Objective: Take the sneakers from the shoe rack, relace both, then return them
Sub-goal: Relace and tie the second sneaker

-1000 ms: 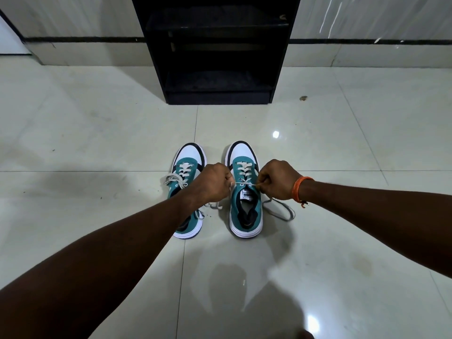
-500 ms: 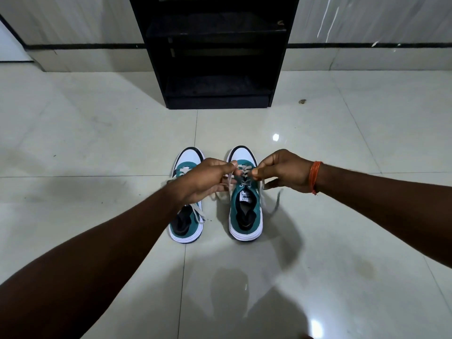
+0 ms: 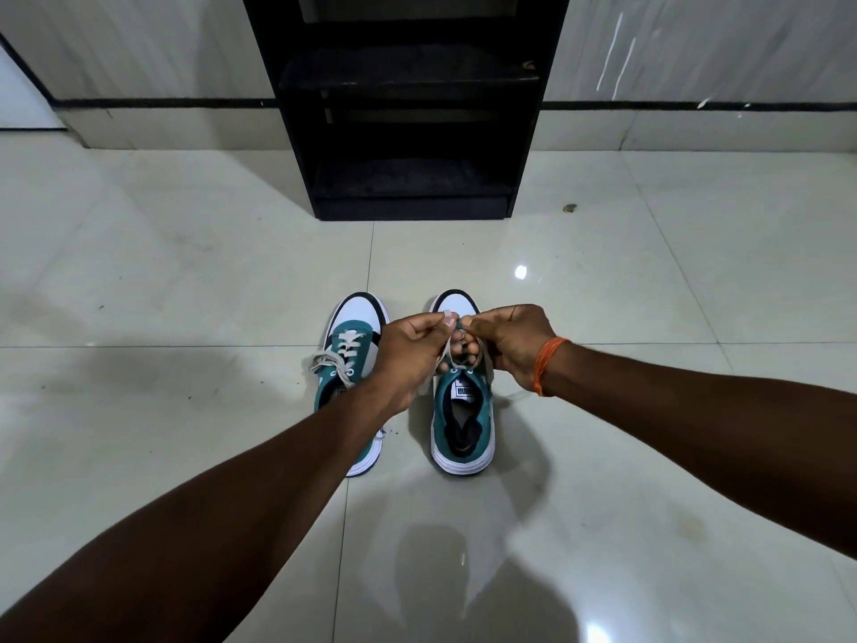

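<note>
Two teal and white sneakers stand side by side on the floor, toes pointing at the rack. The left sneaker [image 3: 348,364] has its white lace tied in a bow, and my left forearm covers its heel. Over the right sneaker [image 3: 463,424], my left hand [image 3: 410,355] and my right hand [image 3: 512,341] meet above the tongue. Both pinch the right sneaker's lace [image 3: 452,329] between fingertips, and my fingers hide most of it. An orange thread band circles my right wrist.
A black shoe rack [image 3: 410,104] with dark open shelves stands against the marble wall straight ahead. Glossy pale floor tiles [image 3: 185,271] spread all around. A small bit of debris [image 3: 569,207] lies on the floor right of the rack.
My hands pulled the lace ends apart a second ago, then came together over the right sneaker and rose slightly. Both sneakers stayed in place.
</note>
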